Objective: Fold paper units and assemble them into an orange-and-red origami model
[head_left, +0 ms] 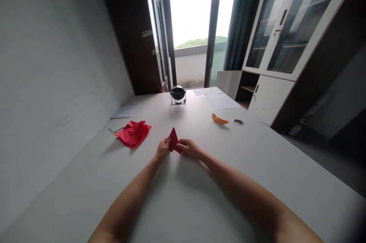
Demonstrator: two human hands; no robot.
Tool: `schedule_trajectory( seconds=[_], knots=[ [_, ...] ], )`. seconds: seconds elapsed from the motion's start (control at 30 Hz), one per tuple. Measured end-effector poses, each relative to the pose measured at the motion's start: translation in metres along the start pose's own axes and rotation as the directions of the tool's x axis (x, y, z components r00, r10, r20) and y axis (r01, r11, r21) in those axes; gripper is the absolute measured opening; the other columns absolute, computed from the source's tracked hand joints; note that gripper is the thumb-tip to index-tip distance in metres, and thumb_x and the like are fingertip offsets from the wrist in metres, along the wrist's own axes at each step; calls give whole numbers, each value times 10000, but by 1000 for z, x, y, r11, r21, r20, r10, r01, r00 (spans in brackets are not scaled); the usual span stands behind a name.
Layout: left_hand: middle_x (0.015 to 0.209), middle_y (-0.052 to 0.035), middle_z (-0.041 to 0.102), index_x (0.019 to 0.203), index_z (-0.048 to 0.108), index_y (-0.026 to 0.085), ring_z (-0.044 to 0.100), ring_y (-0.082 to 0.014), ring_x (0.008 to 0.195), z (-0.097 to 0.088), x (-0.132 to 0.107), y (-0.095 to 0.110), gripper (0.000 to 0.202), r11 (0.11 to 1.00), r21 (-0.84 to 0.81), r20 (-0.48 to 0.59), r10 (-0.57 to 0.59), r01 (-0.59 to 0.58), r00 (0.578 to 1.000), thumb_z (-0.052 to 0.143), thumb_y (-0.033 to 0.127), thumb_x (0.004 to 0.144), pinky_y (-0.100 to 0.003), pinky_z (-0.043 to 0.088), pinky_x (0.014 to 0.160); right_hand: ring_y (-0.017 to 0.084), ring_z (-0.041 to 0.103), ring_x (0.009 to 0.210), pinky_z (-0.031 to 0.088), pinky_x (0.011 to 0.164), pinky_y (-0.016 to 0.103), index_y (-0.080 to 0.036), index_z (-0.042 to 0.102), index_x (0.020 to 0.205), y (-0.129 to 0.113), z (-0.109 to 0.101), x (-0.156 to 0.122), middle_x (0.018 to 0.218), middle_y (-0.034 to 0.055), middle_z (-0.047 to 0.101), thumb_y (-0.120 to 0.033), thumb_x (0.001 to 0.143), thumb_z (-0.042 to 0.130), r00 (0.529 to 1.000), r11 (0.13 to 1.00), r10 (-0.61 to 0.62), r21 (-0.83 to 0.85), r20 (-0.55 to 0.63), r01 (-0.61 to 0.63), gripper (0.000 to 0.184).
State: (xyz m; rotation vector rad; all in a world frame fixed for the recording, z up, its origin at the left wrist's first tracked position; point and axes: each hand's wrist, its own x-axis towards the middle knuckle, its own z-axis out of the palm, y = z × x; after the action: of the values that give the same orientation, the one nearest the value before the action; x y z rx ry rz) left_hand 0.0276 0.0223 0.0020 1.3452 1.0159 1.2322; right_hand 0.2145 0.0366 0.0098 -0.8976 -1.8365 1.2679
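A small piece of folded red paper (174, 142), pointed at its top, is held upright between both hands over the white table. My left hand (164, 148) pinches its left side, thumb in front. On the lower right edge, my right hand (188, 147) closes with its thumb and fingers. The fingertips behind the paper are hidden. To the left lies a crumpled, creased sheet of red paper (133, 134), apart from both hands. An orange folded paper boat (219, 119) sits to the right, also untouched.
Further back on the white table (160, 205) stands a round black and silver device (178, 94). White sheets (223, 101) lie at the back right, and another paper (125, 110) by the left wall. A round cable hole (238, 122) is near the right edge.
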Motion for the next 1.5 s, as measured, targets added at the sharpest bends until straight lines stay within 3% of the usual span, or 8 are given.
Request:
schedule_trajectory(
  seconds=[0.13,0.33,0.43,0.53,0.87,1.17,1.33,1.5],
  knots=[
    [604,5,559,771,560,177,468,-111,498,0,2,0,528,999,-49,-112,10,-16,994,575,700,838,-247,359,488,141,537,582,390,572,257,-186,646,740,4,2,0,649,11,653,-522,850,622,998,1000,8,-20,65,-7,354],
    [624,11,584,806,557,182,476,-110,519,-5,8,-10,496,996,-87,-211,0,-19,977,633,672,805,-240,381,524,132,527,565,374,557,241,-184,619,733,11,2,0,618,-2,631,-499,821,660,1000,999,13,-51,15,-12,330],
    [694,-4,625,871,605,157,506,-101,561,-7,8,-11,468,995,-97,-188,8,-27,982,693,608,783,-230,393,560,130,524,592,378,583,240,-171,611,727,11,1,1,624,-1,612,-527,847,621,999,999,-33,-30,-16,33,375],
    [711,2,622,914,646,146,478,-82,543,-8,6,-9,425,994,-104,-147,13,-28,989,706,549,793,-226,394,563,132,522,628,398,619,247,-166,608,748,6,1,1,663,10,609,-585,907,521,997,993,-71,93,-13,72,457],
    [755,-40,657,898,669,123,561,-106,615,-1,1,-4,357,991,-136,13,1,1,1000,702,470,821,-244,437,624,146,562,635,431,603,251,-161,645,805,-13,0,-6,707,34,662,-614,871,574,998,988,-46,148,-39,51,463],
    [728,-36,653,954,674,117,566,-114,608,-2,0,-3,358,994,-104,59,-13,19,998,684,455,835,-246,428,618,138,571,605,426,583,236,-167,643,769,-7,-2,-6,672,22,672,-466,916,533,981,992,-117,-70,-152,108,350],
    [715,-31,649,957,672,117,570,-115,600,-2,0,-3,369,996,-85,37,-23,26,999,680,464,832,-244,431,613,124,563,599,425,588,224,-189,662,876,-4,-3,-5,700,0,677,-296,867,529,959,970,-158,-221,-237,105,170],
    [777,-52,678,974,651,122,623,-134,629,1,-1,-2,374,998,-59,43,-10,13,999,663,475,850,-266,478,647,115,505,572,380,557,218,-202,646,848,1,1,-4,669,-13,650,-341,823,602,950,927,-159,-371,-268,50,147]
  ],
)
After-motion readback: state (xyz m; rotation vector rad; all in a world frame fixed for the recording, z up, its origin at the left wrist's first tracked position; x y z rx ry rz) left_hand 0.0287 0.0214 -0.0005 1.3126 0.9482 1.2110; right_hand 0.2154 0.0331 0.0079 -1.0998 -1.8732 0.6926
